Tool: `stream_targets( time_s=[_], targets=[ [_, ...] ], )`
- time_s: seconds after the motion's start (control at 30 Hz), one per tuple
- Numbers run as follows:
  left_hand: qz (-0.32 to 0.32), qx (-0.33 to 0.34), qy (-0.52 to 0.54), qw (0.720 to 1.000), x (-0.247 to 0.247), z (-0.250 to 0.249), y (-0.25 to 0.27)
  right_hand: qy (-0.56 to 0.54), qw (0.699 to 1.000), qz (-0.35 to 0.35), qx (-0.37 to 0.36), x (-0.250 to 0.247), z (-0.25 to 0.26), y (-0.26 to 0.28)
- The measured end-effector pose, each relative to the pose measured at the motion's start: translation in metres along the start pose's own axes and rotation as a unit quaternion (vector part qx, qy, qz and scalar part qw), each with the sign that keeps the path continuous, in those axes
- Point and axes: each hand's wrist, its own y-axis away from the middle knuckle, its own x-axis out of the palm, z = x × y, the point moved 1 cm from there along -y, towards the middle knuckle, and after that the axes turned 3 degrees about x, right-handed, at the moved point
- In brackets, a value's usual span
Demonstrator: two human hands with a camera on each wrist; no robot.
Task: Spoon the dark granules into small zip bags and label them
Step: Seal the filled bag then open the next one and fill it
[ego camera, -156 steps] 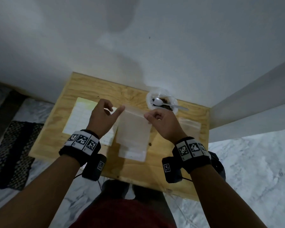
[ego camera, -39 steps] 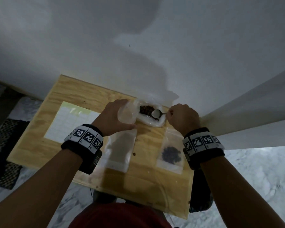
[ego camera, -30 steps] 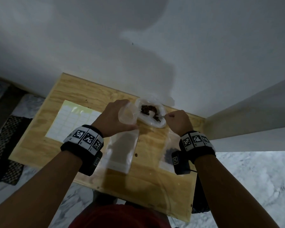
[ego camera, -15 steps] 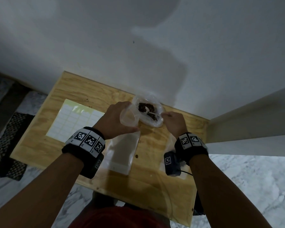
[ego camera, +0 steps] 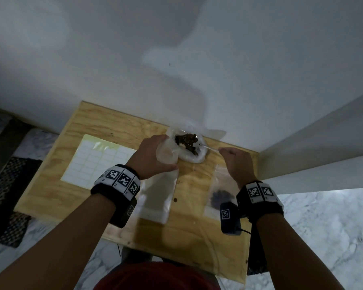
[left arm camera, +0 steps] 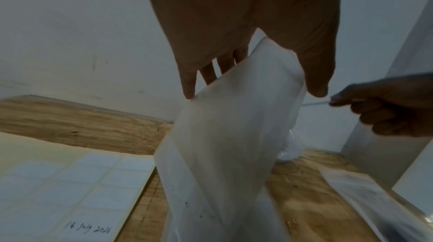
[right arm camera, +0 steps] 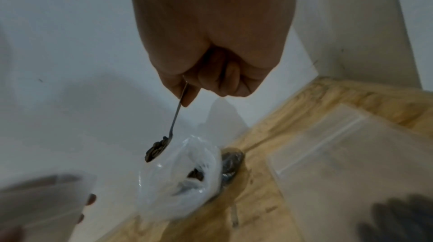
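My left hand (ego camera: 151, 158) grips an empty clear zip bag (ego camera: 158, 195) by its top, thumb on one side and fingers on the other, mouth held open beside the source bag. In the left wrist view the zip bag (left arm camera: 229, 135) hangs down to the table. My right hand (right arm camera: 206, 83) pinches the handle of a small metal spoon (right arm camera: 161, 146), whose bowl carries dark granules just above a crumpled clear source bag (right arm camera: 182, 177). That source bag (ego camera: 189, 147) of granules sits at the table's back edge, against the wall.
A zip bag holding granules (ego camera: 221, 191) lies flat on the wooden table (ego camera: 187, 237) under my right wrist. A sheet of white labels (ego camera: 94, 160) lies at the left, with a handwritten date near its lower edge. White walls close the back and right.
Five seconds ago both hands held the empty zip bag. Since then the right hand has dug the spoon into the source bag and drawn it out to the right, loaded with granules.
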Motion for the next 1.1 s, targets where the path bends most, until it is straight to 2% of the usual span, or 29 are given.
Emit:
stream_targets(
  time_s=[0.17,0.3,0.53,0.7,0.87,0.97,1.1],
  targets=[
    [-0.007,0.008,-0.014,1.000,-0.004,-0.012,-0.001,-0.013,1.000,-0.019,-0.003,-0.029,0.028,0.023],
    [0.000,0.039,-0.036,0.999,-0.010,-0.032,-0.003,-0.039,0.998,-0.012,-0.037,-0.044,0.048,0.042],
    [-0.019,0.066,0.002,0.998,-0.007,-0.034,-0.004,0.038,0.984,-0.020,-0.171,-0.043,0.064,0.066],
    [-0.033,0.082,0.059,0.994,-0.010,-0.031,0.003,0.097,0.975,-0.038,-0.198,-0.042,0.068,0.075],
    [-0.048,0.095,0.080,0.991,-0.009,-0.030,-0.003,0.171,0.950,-0.069,-0.252,-0.041,0.075,0.081],
    [-0.048,0.092,0.085,0.991,-0.008,-0.024,-0.008,0.161,0.957,-0.080,-0.226,-0.042,0.075,0.073],
    [-0.044,0.069,0.082,0.993,-0.010,-0.015,-0.009,0.077,0.984,-0.084,-0.138,-0.049,0.071,0.051]
  ],
)
